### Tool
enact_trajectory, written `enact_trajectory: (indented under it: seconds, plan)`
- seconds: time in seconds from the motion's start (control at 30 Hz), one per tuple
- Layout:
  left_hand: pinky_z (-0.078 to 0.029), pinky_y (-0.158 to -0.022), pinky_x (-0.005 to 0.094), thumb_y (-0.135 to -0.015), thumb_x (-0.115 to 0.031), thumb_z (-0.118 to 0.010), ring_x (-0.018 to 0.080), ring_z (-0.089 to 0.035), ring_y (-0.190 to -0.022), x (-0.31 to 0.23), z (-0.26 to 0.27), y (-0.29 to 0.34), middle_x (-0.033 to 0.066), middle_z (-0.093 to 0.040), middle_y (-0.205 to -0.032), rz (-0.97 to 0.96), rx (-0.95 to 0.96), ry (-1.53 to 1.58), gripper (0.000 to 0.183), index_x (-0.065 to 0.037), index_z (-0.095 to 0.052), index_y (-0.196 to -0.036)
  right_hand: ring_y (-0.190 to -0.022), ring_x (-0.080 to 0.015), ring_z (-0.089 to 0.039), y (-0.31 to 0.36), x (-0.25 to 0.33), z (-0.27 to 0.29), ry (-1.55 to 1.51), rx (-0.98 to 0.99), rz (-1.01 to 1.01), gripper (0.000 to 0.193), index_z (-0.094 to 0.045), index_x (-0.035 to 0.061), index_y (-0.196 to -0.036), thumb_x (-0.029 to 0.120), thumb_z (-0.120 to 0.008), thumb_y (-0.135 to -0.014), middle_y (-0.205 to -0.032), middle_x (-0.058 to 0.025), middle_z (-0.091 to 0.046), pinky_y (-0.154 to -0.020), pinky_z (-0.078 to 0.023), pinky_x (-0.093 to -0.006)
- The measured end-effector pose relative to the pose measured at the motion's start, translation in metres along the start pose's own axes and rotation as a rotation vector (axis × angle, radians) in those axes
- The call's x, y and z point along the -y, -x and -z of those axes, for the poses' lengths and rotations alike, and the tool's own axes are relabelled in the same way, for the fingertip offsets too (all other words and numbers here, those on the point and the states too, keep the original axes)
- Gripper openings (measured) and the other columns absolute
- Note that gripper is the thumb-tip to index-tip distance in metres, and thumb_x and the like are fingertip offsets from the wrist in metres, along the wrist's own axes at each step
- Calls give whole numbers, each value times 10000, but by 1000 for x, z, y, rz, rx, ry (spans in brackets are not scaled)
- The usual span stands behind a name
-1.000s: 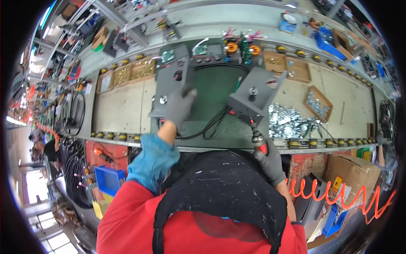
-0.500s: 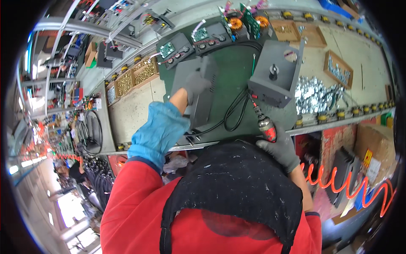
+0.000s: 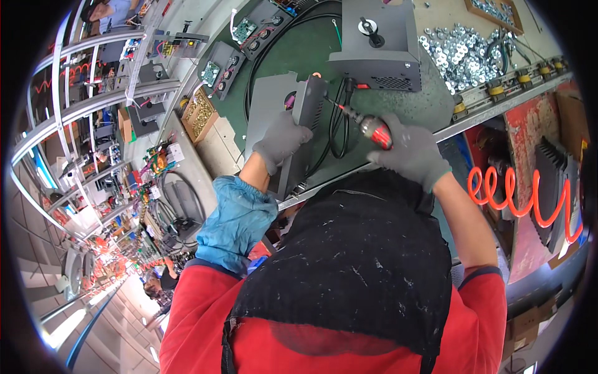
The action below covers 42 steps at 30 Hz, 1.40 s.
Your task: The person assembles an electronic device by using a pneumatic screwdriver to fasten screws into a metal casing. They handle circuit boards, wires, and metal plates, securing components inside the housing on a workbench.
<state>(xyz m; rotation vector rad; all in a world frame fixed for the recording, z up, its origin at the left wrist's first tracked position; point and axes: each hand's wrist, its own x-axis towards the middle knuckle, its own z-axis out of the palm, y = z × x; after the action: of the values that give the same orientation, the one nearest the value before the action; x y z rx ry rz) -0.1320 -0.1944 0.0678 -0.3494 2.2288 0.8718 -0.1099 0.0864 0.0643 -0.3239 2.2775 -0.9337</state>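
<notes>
My left hand [image 3: 283,140], in a grey glove, grips the edge of a grey sheet-metal housing [image 3: 271,100]. This housing stands on the green mat [image 3: 398,112], with a slotted side and a round hole in its face. My right hand [image 3: 411,153], gloved too, is closed round a red and metal power screwdriver [image 3: 375,131]. Its thin bit points up and left, its tip close to the slotted side; whether it touches, I cannot tell. Beyond the screwdriver stands a second grey housing [image 3: 377,53] with a black knob. A black cable [image 3: 339,128] loops between the two housings.
Loose silvery nuts [image 3: 464,59] lie in a heap at the right, with pliers beside them. Small panels with green circuit boards [image 3: 244,30] sit at the back left, near a box of brass parts [image 3: 199,115]. An orange coiled hose [image 3: 517,193] hangs at the right.
The view has shifted to the right and nearer the bench edge. My right hand has raised the screwdriver toward the left housing, which my left hand has turned or shifted slightly.
</notes>
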Motion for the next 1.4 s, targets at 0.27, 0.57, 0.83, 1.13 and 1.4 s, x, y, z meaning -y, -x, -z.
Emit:
enact_trajectory:
  seconds: [0.27, 0.57, 0.83, 1.13, 1.4]
  plan:
    - [-492, -609, 340, -663, -131, -621, 231, -622, -676, -13, 0, 8, 160, -634, -787, 39, -17, 78, 372, 100, -600, -954, -812, -351, -640, -21, 17, 15, 194, 53, -42, 514, -482, 33, -1053, 406, -648, -741, -845, -160, -654, -725, -493, -431]
    - [-482, -554, 300, -678, -53, -579, 169, -597, -612, -29, 0, -1, 106, -626, -754, -46, -19, 38, 300, 87, -617, -940, -837, -347, -642, -22, 21, 37, 314, 62, -39, 543, -480, 33, -1082, 418, -641, -733, -866, -164, -657, -725, -497, -430]
    - [-450, -545, 296, -678, -66, -576, 141, -548, -593, -61, -9, -10, 71, -598, -697, -34, 26, 50, 242, 58, -627, -880, -808, -364, -625, -18, -4, 53, 384, -39, -42, 652, -448, 81, -1226, 407, -699, -719, -823, -173, -645, -711, -479, -448]
    - [-492, -621, 379, -678, -161, -601, 305, -637, -662, -71, -5, -8, 189, -627, -712, -105, 53, -45, 349, 91, -608, -921, -761, -301, -644, -32, -16, 59, 569, -95, 44, 504, -466, 119, -1145, 350, -681, -753, -806, -109, -646, -649, -499, -418]
    - [-491, -636, 375, -671, -127, -596, 291, -636, -678, -75, 0, -7, 181, -633, -741, -76, 79, -14, 335, 79, -599, -935, -737, -284, -645, -35, -19, 54, 611, -166, 93, 473, -472, 127, -1146, 334, -670, -770, -804, -99, -633, -623, -500, -409]
